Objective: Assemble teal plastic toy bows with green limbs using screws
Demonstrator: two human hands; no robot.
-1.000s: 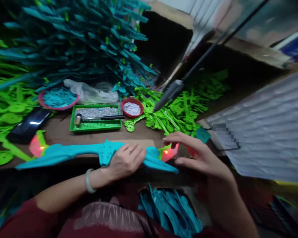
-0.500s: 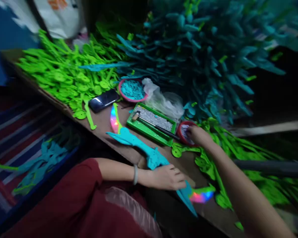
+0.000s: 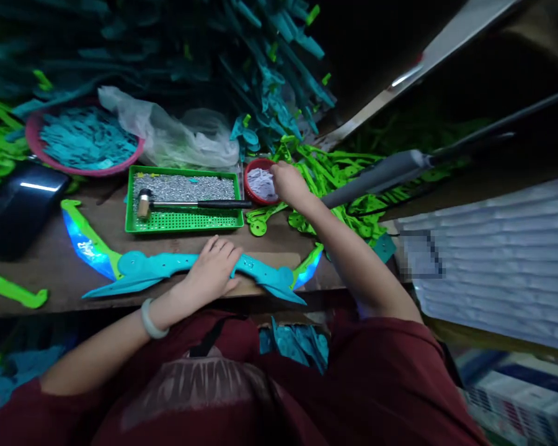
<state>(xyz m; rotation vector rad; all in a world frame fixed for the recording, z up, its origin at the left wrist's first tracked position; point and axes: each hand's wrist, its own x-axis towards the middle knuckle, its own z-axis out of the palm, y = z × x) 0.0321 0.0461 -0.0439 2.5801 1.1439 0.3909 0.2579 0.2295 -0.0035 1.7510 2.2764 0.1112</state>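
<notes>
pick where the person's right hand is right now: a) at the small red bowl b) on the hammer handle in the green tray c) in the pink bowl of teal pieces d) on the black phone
a: the right hand reaches to the rim of the small red bowl, while the hammer lies untouched in the green tray and the left hand presses on the teal toy bow.

Toy bow (image 3: 167,267) along tabletop (image 3: 41,272) front edge; tray (image 3: 183,218) behind it, hammer (image 3: 186,204) in tray; small bowl (image 3: 259,181) right of tray.
</notes>
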